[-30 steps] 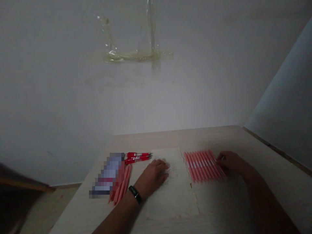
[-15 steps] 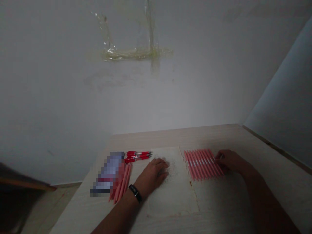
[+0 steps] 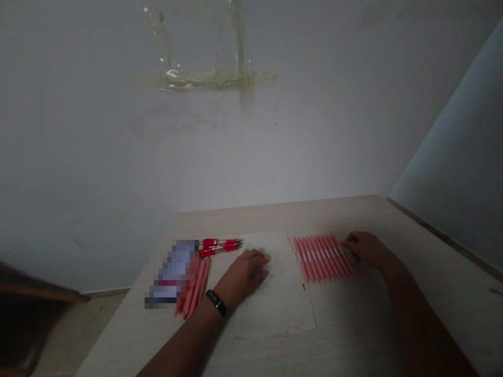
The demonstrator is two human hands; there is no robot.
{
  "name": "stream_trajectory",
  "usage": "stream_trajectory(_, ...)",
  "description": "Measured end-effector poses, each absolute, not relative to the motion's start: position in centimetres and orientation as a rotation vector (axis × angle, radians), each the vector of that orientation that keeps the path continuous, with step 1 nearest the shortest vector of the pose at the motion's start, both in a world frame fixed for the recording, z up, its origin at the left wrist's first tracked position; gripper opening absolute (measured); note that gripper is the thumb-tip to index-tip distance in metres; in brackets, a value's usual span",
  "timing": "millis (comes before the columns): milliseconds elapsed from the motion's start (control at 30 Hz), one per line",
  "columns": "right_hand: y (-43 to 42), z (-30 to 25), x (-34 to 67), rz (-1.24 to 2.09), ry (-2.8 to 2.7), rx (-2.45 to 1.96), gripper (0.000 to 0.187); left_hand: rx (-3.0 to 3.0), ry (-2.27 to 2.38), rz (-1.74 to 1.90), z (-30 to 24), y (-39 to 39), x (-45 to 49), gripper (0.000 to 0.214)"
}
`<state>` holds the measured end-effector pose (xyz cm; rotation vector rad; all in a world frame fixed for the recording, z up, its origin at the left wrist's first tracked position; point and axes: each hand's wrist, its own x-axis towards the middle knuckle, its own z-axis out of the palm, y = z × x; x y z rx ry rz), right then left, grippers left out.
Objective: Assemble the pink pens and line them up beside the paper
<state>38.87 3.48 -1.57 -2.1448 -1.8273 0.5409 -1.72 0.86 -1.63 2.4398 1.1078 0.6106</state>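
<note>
The right hand [image 3: 363, 248] is curling its fingers, gripping or not I cannot tell; a pink stick row [image 3: 324, 259] is lying at its nine o'clock. The left hand [image 3: 247, 270], thumb apart, is resting on a sheet [image 3: 275, 309], red pens [image 3: 220, 247] lying at its ten o'clock.

A grey-white wall [image 3: 314, 131], faintly stained, rose behind the pale, wood-grained counter [image 3: 251, 220]. Strips of shiny, yellowed tape [image 3: 204, 82] clung to it high up. A bluish-grey side wall [image 3: 467, 146] stood at the right. At lower left, tan floor [image 3: 88, 324] showed beside a dark shape [image 3: 27, 309], too shadowed to identify. The light was dim and uneven.
</note>
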Motion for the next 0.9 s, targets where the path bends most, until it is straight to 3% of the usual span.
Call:
stream_trajectory(400,3.8,-1.7,37.9,0.393,-1.843,-2.186,0.021,2.472,1.09,0.585,-1.9,1.0,-1.8,0.027)
stream_trajectory(900,3.6,-2.2,38.1,0.551,-1.829,-2.255,0.023,2.496,1.087,0.576,-1.9,1.0,-1.8,0.026)
